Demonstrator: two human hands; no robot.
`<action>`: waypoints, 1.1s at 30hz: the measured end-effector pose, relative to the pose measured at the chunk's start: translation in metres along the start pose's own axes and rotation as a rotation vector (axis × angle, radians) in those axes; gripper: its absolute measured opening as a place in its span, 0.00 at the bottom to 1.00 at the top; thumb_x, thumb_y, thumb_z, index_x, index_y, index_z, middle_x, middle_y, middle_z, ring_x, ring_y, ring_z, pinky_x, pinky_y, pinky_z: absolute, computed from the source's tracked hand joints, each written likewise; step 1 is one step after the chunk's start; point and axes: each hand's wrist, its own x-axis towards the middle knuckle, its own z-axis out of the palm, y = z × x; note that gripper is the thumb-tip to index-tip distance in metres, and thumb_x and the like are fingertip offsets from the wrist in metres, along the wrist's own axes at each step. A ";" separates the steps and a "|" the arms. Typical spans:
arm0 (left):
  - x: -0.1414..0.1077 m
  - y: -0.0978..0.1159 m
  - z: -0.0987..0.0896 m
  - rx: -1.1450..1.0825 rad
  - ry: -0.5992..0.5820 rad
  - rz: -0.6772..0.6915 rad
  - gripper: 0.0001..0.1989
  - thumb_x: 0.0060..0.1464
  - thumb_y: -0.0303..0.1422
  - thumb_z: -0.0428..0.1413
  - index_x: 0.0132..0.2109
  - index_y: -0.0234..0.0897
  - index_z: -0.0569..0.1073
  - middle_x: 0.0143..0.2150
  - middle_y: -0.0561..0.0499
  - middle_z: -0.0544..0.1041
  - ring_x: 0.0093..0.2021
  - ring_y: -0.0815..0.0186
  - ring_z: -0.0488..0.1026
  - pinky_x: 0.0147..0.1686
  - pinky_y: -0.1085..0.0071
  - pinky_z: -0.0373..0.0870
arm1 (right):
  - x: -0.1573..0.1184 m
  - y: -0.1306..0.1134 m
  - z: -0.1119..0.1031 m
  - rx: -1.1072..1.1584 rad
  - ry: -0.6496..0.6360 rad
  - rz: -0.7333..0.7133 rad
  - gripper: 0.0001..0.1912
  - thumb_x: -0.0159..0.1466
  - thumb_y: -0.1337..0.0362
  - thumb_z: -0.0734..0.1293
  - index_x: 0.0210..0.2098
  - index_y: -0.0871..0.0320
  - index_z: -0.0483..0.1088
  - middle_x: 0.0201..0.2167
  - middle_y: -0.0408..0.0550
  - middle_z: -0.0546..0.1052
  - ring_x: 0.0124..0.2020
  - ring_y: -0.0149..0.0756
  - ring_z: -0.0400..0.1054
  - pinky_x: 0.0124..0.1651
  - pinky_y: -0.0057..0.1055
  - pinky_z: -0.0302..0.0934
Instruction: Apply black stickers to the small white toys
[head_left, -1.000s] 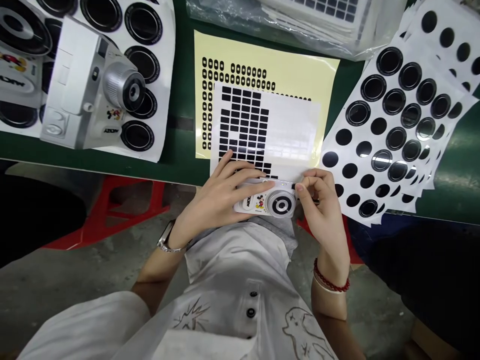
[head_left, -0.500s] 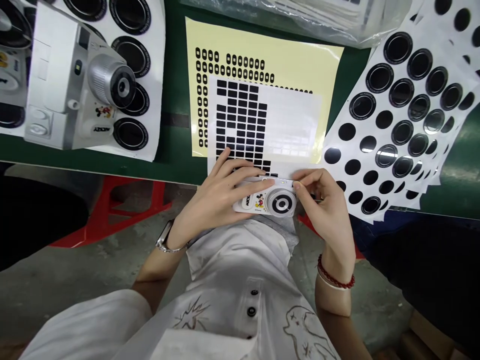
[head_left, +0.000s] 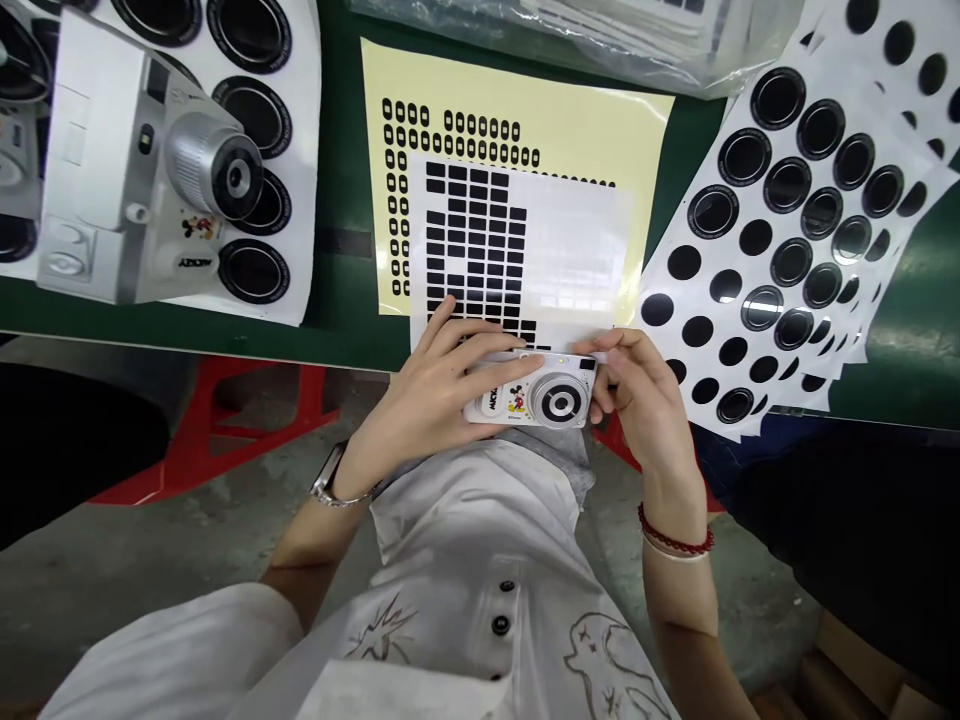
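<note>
"What's beyond the left hand (head_left: 424,385) and right hand (head_left: 645,400)?"

"A green tabletop (head_left: 345,335) runs across just past them, with a red metal frame (head_left: 262,440) beneath it."

"And lower down?"

"A scuffed grey concrete floor (head_left: 97,610). A black shape (head_left: 67,450) sits left of the hands, another (head_left: 847,540) to the right, above a brown board (head_left: 862,655)."

"The light?"

"Bright and even."

Smooth white plastic camera body (head_left: 517,405); glossy black round stickers (head_left: 761,308); matt white backing paper (head_left: 720,250).
</note>
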 end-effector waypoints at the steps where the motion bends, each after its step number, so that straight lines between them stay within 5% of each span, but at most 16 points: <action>1: 0.000 0.000 0.000 -0.005 0.002 -0.006 0.29 0.66 0.39 0.65 0.70 0.49 0.69 0.62 0.46 0.78 0.65 0.51 0.69 0.77 0.34 0.52 | 0.000 0.000 0.001 -0.047 0.014 -0.005 0.09 0.68 0.56 0.70 0.43 0.51 0.68 0.47 0.45 0.81 0.20 0.25 0.61 0.20 0.29 0.65; 7: 0.000 -0.002 -0.001 -0.036 0.001 -0.014 0.32 0.63 0.37 0.67 0.71 0.52 0.68 0.62 0.48 0.78 0.64 0.51 0.70 0.77 0.34 0.53 | -0.005 -0.004 0.006 -0.257 0.065 -0.082 0.09 0.69 0.56 0.69 0.42 0.50 0.66 0.43 0.45 0.81 0.17 0.26 0.61 0.18 0.31 0.60; 10: 0.000 -0.005 -0.001 -0.021 -0.022 0.024 0.32 0.64 0.36 0.66 0.71 0.51 0.68 0.62 0.48 0.78 0.64 0.53 0.71 0.78 0.36 0.52 | 0.004 -0.020 -0.005 -0.523 0.128 -0.282 0.06 0.74 0.58 0.65 0.45 0.51 0.71 0.43 0.47 0.80 0.21 0.29 0.64 0.23 0.34 0.63; 14: 0.001 -0.007 0.000 -0.014 -0.003 0.044 0.31 0.63 0.36 0.66 0.70 0.49 0.68 0.62 0.48 0.78 0.63 0.53 0.71 0.78 0.36 0.51 | 0.053 -0.048 -0.016 -0.776 0.241 -0.586 0.06 0.75 0.61 0.63 0.46 0.51 0.73 0.48 0.50 0.76 0.41 0.38 0.75 0.34 0.37 0.69; 18: -0.002 -0.007 -0.004 -0.032 -0.030 0.053 0.32 0.63 0.36 0.67 0.71 0.47 0.68 0.63 0.46 0.78 0.64 0.53 0.72 0.76 0.38 0.57 | 0.113 -0.063 -0.016 -0.816 0.103 -0.616 0.09 0.76 0.60 0.61 0.44 0.45 0.73 0.49 0.46 0.73 0.58 0.45 0.73 0.39 0.41 0.73; 21: -0.008 -0.006 -0.010 -0.071 -0.084 0.040 0.35 0.62 0.33 0.68 0.72 0.49 0.66 0.64 0.46 0.77 0.66 0.53 0.72 0.75 0.40 0.60 | 0.135 -0.065 -0.017 -0.894 0.097 -0.636 0.06 0.74 0.62 0.64 0.43 0.47 0.74 0.48 0.47 0.73 0.56 0.49 0.73 0.46 0.48 0.73; 26: -0.018 -0.009 -0.017 -0.134 -0.101 0.052 0.35 0.60 0.31 0.69 0.71 0.48 0.69 0.66 0.45 0.77 0.68 0.51 0.71 0.76 0.41 0.59 | 0.133 -0.073 -0.019 -0.968 0.131 -0.630 0.03 0.68 0.66 0.70 0.39 0.52 0.77 0.43 0.50 0.76 0.40 0.44 0.73 0.52 0.50 0.70; 33: -0.022 -0.016 -0.013 -0.146 -0.067 0.058 0.36 0.62 0.33 0.68 0.74 0.50 0.66 0.66 0.45 0.76 0.68 0.50 0.73 0.76 0.39 0.58 | 0.134 -0.083 -0.017 -1.067 0.027 -0.609 0.05 0.70 0.69 0.68 0.39 0.53 0.71 0.46 0.50 0.73 0.45 0.43 0.73 0.53 0.46 0.69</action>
